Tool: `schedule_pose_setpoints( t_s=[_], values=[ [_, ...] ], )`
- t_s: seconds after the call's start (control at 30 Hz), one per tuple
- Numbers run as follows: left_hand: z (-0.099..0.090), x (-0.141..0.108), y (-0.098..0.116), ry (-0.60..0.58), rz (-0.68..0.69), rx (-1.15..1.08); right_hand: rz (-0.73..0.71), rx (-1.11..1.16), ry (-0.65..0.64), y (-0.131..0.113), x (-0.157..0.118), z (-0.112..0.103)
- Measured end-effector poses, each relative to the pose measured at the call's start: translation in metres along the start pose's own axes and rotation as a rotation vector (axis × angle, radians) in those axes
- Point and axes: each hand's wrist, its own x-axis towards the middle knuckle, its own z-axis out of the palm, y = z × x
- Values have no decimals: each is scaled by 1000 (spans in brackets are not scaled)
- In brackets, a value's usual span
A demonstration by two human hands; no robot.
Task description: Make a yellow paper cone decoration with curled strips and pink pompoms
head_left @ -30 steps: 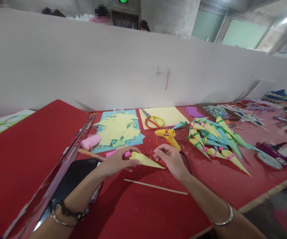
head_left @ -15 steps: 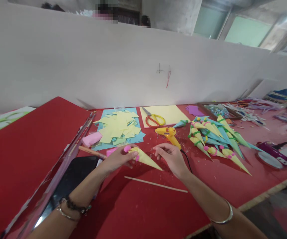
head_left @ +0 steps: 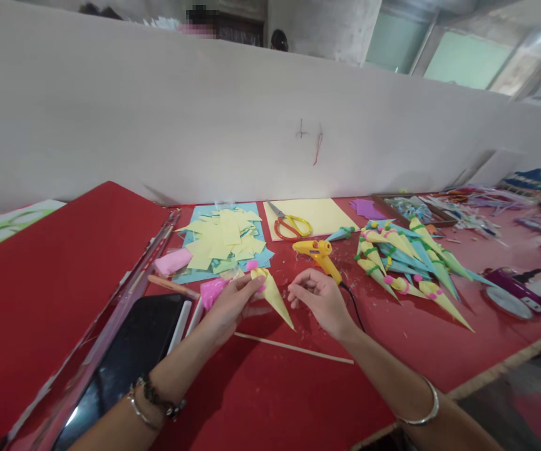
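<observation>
My left hand [head_left: 233,305] is closed around the wide end of a yellow paper cone [head_left: 275,299]. Pink trim and a pink ball show at that end, and the tip points down and right. Just right of the cone, my right hand [head_left: 317,300] has its fingertips drawn together; whatever they hold, if anything, is too small to make out. Behind that hand lies a yellow glue gun [head_left: 317,250]. A thin pale stick [head_left: 293,348] rests on the red table below both hands. Beside my left hand is a pink packet [head_left: 212,292].
Finished-looking paper cones [head_left: 397,250] are heaped at right. Cut paper pieces [head_left: 226,235] lie at back left, near scissors [head_left: 292,225] on a cream sheet [head_left: 331,216]. A black phone-like slab [head_left: 129,351] and a wooden stick [head_left: 171,286] lie left. A white wall [head_left: 205,125] stands behind.
My left hand has moved slightly right and turned the cone, so its tip now points more steeply down. The pink packet shows more. My right hand has barely moved.
</observation>
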Motion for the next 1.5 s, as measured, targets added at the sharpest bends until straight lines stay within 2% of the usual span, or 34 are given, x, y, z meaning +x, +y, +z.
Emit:
schedule_pose_setpoints(
  t_s=[0.23, 0.4, 0.53, 0.63, 0.8, 0.97, 1.2, 1.3, 1.37, 1.5],
  values=[
    [9, 2, -8, 43, -11, -89, -18, -26, 31, 3, 1, 0],
    [15, 1, -17, 52, -41, -106, -47, -36, 5, 3, 0, 0],
    [20, -2, -20, 107, -26, -42, -116, -156, 26, 4, 0, 0],
    [21, -4, -21, 117, 1, 29, -116, -188, 24, 5, 0, 1],
    [17, -2, -24, 140, 14, 122, -62, -93, 11, 7, -1, 5],
    [14, 0, -30, 122, 99, 156, -54, -29, -32, 5, -2, 7],
    [16, -1, -29, 156, 152, 231, -244, -209, -34, 3, -2, 6],
    [18, -3, -28, 201, 107, 266, -255, -237, -53, 3, -2, 6],
    [20, -4, -27, 189, 92, 277, -251, -248, -58, 3, -3, 6],
    [25, -7, -23, 131, 161, 285, -248, -244, -66, 4, -4, 6]
  ],
)
